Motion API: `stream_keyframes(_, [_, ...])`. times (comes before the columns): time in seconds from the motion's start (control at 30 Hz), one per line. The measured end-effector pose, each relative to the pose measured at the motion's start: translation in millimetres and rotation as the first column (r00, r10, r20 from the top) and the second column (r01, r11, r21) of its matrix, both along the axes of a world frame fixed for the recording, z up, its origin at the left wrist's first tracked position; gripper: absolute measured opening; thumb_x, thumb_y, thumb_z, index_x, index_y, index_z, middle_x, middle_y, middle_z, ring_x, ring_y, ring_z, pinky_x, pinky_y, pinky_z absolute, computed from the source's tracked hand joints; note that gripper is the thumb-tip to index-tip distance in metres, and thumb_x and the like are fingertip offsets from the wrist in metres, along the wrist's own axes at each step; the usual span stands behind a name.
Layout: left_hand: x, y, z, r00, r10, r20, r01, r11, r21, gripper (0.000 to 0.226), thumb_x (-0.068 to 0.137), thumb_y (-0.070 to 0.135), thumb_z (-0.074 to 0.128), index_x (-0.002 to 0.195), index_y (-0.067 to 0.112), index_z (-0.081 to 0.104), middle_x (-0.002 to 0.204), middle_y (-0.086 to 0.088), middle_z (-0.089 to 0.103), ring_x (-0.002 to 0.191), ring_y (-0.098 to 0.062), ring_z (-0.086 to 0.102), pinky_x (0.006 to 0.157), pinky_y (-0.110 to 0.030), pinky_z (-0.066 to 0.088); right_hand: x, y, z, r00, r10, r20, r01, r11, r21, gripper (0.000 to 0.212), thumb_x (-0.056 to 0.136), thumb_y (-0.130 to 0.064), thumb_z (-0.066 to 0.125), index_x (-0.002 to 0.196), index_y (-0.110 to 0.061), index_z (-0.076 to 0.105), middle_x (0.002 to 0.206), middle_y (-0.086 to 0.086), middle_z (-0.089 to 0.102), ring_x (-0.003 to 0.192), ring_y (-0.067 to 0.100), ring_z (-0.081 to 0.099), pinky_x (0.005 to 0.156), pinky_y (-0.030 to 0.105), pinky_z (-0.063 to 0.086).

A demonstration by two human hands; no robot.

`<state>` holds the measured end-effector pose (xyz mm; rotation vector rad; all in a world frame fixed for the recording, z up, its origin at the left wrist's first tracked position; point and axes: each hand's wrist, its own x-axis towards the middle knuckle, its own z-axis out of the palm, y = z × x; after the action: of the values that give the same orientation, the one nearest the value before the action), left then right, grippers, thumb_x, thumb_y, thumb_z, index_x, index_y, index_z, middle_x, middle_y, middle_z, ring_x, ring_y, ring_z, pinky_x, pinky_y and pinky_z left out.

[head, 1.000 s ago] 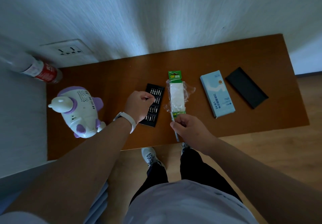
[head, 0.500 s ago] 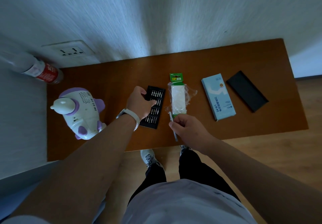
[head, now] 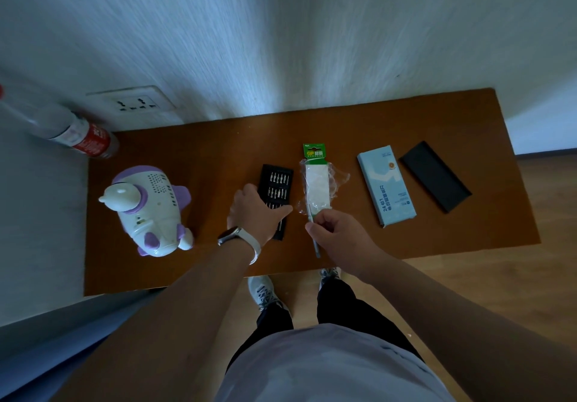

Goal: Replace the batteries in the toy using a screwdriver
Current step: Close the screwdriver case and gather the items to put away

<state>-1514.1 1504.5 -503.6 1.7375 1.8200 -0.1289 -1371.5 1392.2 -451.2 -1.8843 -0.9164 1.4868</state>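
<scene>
The white and purple toy (head: 150,211) lies on the left of the brown table (head: 468,229). My left hand (head: 256,211) is over the lower left of the black bit tray (head: 278,183), with the thumb stretched across it and the fingers hidden underneath. Just to the right, my right hand (head: 340,233) grips a thin grey screwdriver (head: 317,249) whose tip points at the near end of the green-topped battery pack (head: 317,183). The pack lies in crumpled clear plastic beside the tray.
A light blue box (head: 385,186) and a black lid (head: 435,176) lie to the right. A bottle with a red label (head: 81,139) lies at the back left, below a wall socket (head: 134,104). The wall runs along the table's far edge.
My left hand has slid toward me along the bit tray, and its thumb now lies across it. My right hand keeps hold of the screwdriver in about the same place.
</scene>
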Motion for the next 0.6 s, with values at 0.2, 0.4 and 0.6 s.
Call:
stream_keyframes(0.2, [-4, -5, 3, 0.933, 0.128, 0.336, -0.092, 0.988, -0.122, 0.03, 0.088, 0.034, 0.074, 0.106, 0.016, 0.058, 0.104, -0.002, 0.068, 0.093, -0.024, 0.064, 0.076, -0.037, 0.055, 6, 3, 6, 1.0, -0.005, 0.028, 0.005, 1.0, -0.001, 0.029, 0.096, -0.031, 0.058, 0.07, -0.019, 0.053, 0.051, -0.012, 0.042, 0.045, 0.002, 0.035, 0.052, 0.025, 0.032])
stream_keyframes(0.4, [-4, -14, 43, 0.735, 0.294, 0.611, -0.141, 0.947, -0.287, 0.021, 0.096, 0.024, 0.065, 0.115, 0.024, 0.056, 0.107, 0.001, 0.068, 0.098, -0.02, 0.068, 0.082, -0.043, 0.059, 7, 14, 32, 1.0, 0.011, 0.024, -0.011, 1.0, 0.026, 0.029, 0.097, -0.031, 0.057, 0.076, -0.011, 0.059, 0.056, -0.005, 0.048, 0.046, 0.005, 0.038, 0.049, 0.025, 0.032])
stream_keyframes(0.6, [-7, -24, 97, 0.472, 0.419, 0.775, -0.072, 0.895, -0.44, 0.024, 0.103, 0.019, 0.053, 0.125, 0.027, 0.057, 0.115, -0.002, 0.071, 0.101, -0.02, 0.071, 0.077, -0.033, 0.058, 6, 30, 83, 0.984, 0.129, 0.127, -0.145, 0.981, 0.126, 0.023, 0.099, -0.032, 0.053, 0.078, -0.028, 0.059, 0.068, -0.009, 0.061, 0.055, -0.002, 0.053, 0.05, 0.013, 0.039])
